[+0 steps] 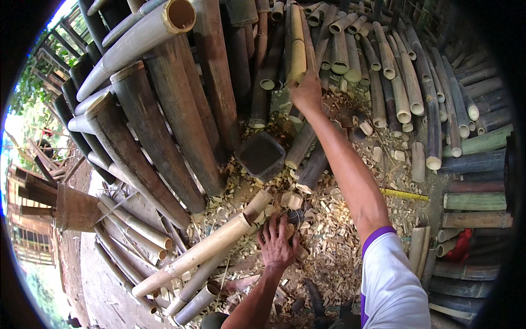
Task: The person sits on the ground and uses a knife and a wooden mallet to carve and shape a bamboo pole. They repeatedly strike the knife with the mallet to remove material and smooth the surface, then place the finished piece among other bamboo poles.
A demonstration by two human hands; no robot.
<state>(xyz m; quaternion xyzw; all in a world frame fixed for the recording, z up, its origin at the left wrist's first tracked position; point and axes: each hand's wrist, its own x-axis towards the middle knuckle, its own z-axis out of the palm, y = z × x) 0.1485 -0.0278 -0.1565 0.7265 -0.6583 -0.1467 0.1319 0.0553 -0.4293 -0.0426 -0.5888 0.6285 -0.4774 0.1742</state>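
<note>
My right hand (306, 93) reaches far forward, its fingers curled at the near end of a yellowish bamboo pole (297, 52); its fingertips are partly hidden. Lower down, my left hand (276, 241) has its fingers spread, palm down over wood chips (329, 247). Just left of those fingers lies a pale bamboo tube (192, 257), slanting from lower left to the middle. Near its upper end, a notch is cut into this tube, with a darker stretch of surface beyond.
Tall dark bamboo tubes (175, 109) lean at the left. A black plastic tub (262, 156) stands among the chips. Stacked bamboo lengths (402, 82) line the far and right sides. A yellow measuring tape (405, 194) lies right of my right forearm, and a red item (459, 245) lies farther right.
</note>
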